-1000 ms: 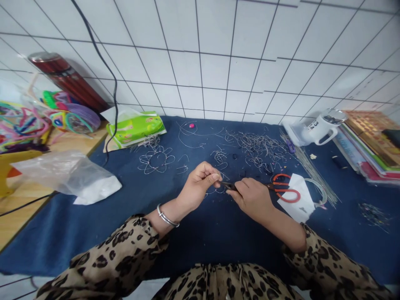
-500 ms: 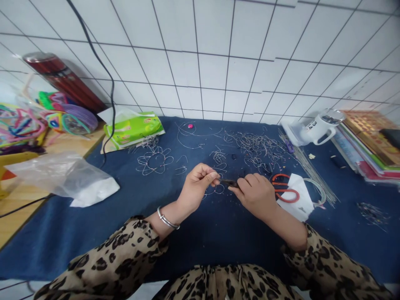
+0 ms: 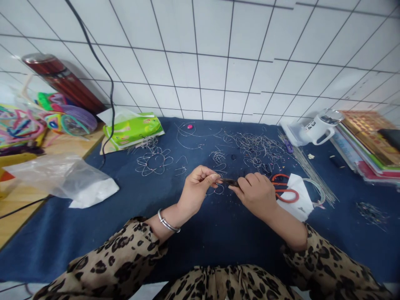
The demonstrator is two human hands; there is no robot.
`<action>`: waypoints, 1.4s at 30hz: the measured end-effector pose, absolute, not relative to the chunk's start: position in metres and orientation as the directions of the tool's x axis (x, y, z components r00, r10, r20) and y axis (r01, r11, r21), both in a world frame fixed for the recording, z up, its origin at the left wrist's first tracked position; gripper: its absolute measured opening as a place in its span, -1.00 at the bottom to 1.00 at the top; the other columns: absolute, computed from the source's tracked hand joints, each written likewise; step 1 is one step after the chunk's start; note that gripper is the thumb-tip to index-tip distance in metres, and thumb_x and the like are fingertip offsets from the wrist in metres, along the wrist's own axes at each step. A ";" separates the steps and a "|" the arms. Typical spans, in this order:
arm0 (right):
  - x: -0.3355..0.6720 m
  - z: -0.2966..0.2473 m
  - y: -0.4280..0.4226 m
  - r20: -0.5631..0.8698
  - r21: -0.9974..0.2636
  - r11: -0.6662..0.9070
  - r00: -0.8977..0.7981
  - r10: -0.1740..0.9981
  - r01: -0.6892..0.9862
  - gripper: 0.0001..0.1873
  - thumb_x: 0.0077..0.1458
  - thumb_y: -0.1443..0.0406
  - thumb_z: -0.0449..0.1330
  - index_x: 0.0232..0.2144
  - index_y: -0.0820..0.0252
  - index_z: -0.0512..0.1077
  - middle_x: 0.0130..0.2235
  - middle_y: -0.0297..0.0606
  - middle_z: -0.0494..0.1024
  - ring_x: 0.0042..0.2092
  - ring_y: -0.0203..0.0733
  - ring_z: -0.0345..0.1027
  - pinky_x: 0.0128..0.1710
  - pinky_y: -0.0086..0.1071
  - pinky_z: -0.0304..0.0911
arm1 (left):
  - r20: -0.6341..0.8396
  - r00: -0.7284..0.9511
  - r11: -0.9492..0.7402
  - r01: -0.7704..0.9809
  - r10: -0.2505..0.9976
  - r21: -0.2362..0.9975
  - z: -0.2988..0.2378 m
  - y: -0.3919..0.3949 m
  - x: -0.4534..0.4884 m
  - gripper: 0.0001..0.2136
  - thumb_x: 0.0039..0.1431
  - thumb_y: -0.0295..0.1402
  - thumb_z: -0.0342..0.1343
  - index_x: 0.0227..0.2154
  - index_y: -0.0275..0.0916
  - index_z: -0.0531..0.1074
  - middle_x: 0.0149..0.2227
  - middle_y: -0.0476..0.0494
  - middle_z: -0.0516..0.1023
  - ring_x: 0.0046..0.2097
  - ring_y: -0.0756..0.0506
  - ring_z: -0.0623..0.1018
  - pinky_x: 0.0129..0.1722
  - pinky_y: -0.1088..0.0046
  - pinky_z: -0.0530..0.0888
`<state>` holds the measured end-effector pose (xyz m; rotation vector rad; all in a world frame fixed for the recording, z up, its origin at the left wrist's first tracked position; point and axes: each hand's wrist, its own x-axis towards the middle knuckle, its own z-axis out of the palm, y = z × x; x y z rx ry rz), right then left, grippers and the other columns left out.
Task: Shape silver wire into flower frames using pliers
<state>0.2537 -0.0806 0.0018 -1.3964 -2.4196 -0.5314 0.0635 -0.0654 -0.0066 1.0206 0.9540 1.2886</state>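
Observation:
My left hand (image 3: 198, 188) is closed in a pinch on a thin bent wire piece (image 3: 216, 191) just above the blue cloth (image 3: 200, 233). My right hand (image 3: 256, 192) is wrapped round red-handled pliers (image 3: 283, 188), whose dark jaws (image 3: 229, 181) point left and meet the wire at my left fingertips. Both hands hover over the middle of the cloth, fingertips nearly touching. A silver bangle circles my left wrist.
Several cut wire scraps (image 3: 256, 148) and a wire flower shape (image 3: 153, 160) lie behind my hands. A white mug (image 3: 318, 127) and stacked books (image 3: 368, 143) sit at right. A green tissue pack (image 3: 133, 129), plastic bag (image 3: 62, 179), red flask (image 3: 62, 81) and a black cable (image 3: 106, 83) are at left.
My right hand has slid slightly left along the pliers, closer to my left hand. The left hand stays pinched on the wire, hardly moved.

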 end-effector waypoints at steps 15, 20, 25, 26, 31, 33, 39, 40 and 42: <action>0.251 0.002 -0.084 0.408 0.131 0.453 -0.464 0.786 0.882 -0.64 0.15 0.05 0.00 -0.50 0.17 0.30 -0.50 -0.28 0.29 -0.39 -0.21 0.10 -0.38 -0.32 -0.11 | 0.035 0.059 -0.018 -0.271 0.998 0.962 -0.007 -0.066 0.063 -0.93 0.08 -0.41 0.14 -0.42 -0.29 0.37 -0.39 -0.07 0.52 -0.38 0.01 0.51 -0.35 0.48 0.46; 0.248 0.000 -0.086 0.381 0.078 0.464 -0.457 0.804 0.882 -0.63 0.17 0.05 -0.02 -0.52 0.16 0.29 -0.51 -0.30 0.32 -0.41 -0.23 0.13 -0.40 -0.33 -0.12 | 0.092 0.064 -0.074 -0.244 0.994 0.967 -0.008 -0.067 0.062 -0.95 0.12 -0.44 0.10 -0.41 -0.27 0.33 -0.40 -0.04 0.50 -0.39 0.03 0.49 -0.34 0.48 0.44; 0.246 0.001 -0.086 0.382 0.026 0.487 -0.459 0.802 0.873 -0.61 0.18 0.06 -0.03 -0.53 0.18 0.31 -0.52 -0.30 0.35 -0.43 -0.26 0.17 -0.42 -0.35 -0.11 | 0.164 0.050 -0.154 -0.163 0.985 0.975 -0.006 -0.068 0.061 -0.95 0.12 -0.44 0.10 -0.42 -0.26 0.34 -0.42 -0.03 0.48 -0.38 0.02 0.48 -0.27 0.46 0.41; 0.246 0.001 -0.087 0.382 0.012 0.489 -0.456 0.804 0.872 -0.60 0.18 0.06 -0.03 -0.53 0.18 0.31 -0.52 -0.30 0.35 -0.43 -0.27 0.18 -0.42 -0.36 -0.11 | 0.175 0.050 -0.165 -0.153 0.983 0.974 -0.006 -0.069 0.060 -0.95 0.12 -0.44 0.10 -0.42 -0.26 0.34 -0.42 -0.03 0.47 -0.38 0.02 0.48 -0.27 0.45 0.41; 0.245 0.000 -0.087 0.336 -0.112 0.495 -0.436 0.835 0.862 -0.59 0.19 0.05 -0.06 -0.52 0.19 0.31 -0.52 -0.32 0.36 -0.44 -0.30 0.21 -0.43 -0.40 -0.07 | 0.212 0.054 -0.201 -0.159 0.976 0.967 -0.004 -0.069 0.059 -0.95 0.12 -0.44 0.10 -0.41 -0.25 0.33 -0.39 -0.04 0.47 -0.39 0.02 0.46 -0.29 0.45 0.40; 0.245 0.000 -0.086 0.299 -0.181 0.489 -0.426 0.854 0.853 -0.57 0.20 0.04 -0.08 -0.53 0.20 0.30 -0.52 -0.32 0.37 -0.44 -0.32 0.23 -0.42 -0.42 -0.05 | 0.239 0.063 -0.227 -0.154 0.969 0.962 -0.004 -0.069 0.058 -0.96 0.13 -0.45 0.09 -0.40 -0.25 0.34 -0.39 -0.04 0.46 -0.38 0.01 0.46 -0.29 0.44 0.39; 0.244 0.004 -0.086 0.170 -0.350 0.449 -0.416 0.893 0.822 -0.54 0.21 0.01 -0.12 -0.54 0.19 0.25 -0.51 -0.33 0.36 -0.43 -0.34 0.24 -0.41 -0.46 -0.01 | 0.341 0.057 -0.334 -0.108 0.938 0.936 -0.005 -0.068 0.055 -0.97 0.13 -0.48 0.09 -0.40 -0.26 0.36 -0.39 -0.07 0.45 -0.34 -0.02 0.46 -0.27 0.41 0.39; 0.244 0.004 -0.086 0.155 -0.372 0.443 -0.416 0.896 0.816 -0.54 0.21 0.01 -0.12 -0.54 0.19 0.24 -0.51 -0.34 0.36 -0.44 -0.34 0.24 -0.41 -0.46 -0.01 | 0.355 0.058 -0.348 -0.096 0.933 0.932 -0.005 -0.068 0.055 -0.96 0.13 -0.49 0.09 -0.40 -0.26 0.36 -0.39 -0.07 0.45 -0.34 -0.02 0.46 -0.27 0.40 0.39; 0.243 0.005 -0.086 0.136 -0.406 0.434 -0.417 0.899 0.804 -0.54 0.20 0.01 -0.12 -0.55 0.19 0.22 -0.52 -0.35 0.34 -0.46 -0.35 0.22 -0.42 -0.46 -0.01 | 0.371 0.059 -0.366 -0.072 0.927 0.928 -0.004 -0.068 0.055 -0.96 0.13 -0.50 0.08 -0.41 -0.26 0.35 -0.40 -0.07 0.44 -0.33 -0.02 0.45 -0.27 0.39 0.39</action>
